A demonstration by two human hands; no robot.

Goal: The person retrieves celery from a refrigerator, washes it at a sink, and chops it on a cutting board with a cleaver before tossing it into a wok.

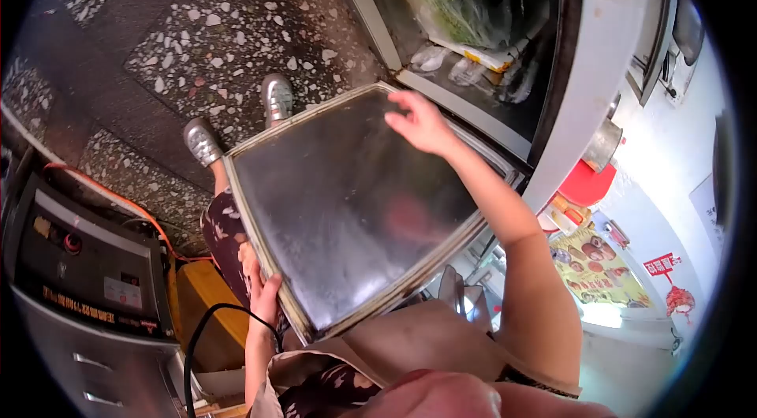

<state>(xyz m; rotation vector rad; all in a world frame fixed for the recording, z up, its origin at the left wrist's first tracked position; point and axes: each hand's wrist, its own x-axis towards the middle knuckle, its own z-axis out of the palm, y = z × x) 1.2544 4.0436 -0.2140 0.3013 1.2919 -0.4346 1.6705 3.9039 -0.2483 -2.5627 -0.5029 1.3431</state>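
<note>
From my end of the head view, the framed glass panel [355,205] sits tilted in front of the person's apron [441,339], its far end reaching toward the cabinet [595,39] on the right. My left hand [264,288] is clamped on the near-left edge of its pale, worn frame [262,229], thumb on one side and fingers on the other. My right hand [422,125] has its fingers spread near the far corner; I can't tell whether it touches the glass or hovers.

What worries me is support: only the left grip is plainly holding. If it slipped, or the frame's grimy edge proved slick, the panel could drop toward the silver shoes [277,98] on the pebbled floor [205,31]. I can't make out whether a hinge ties the panel to the cabinet; if it is loose, a careless twist could knock its far corner on the cabinet and crack the glass.

The black cable [189,347] arcs close to my left wrist and could snag on a sideways pull. A backward step might catch the orange cable [150,217] by the dark appliance [87,260].
</note>
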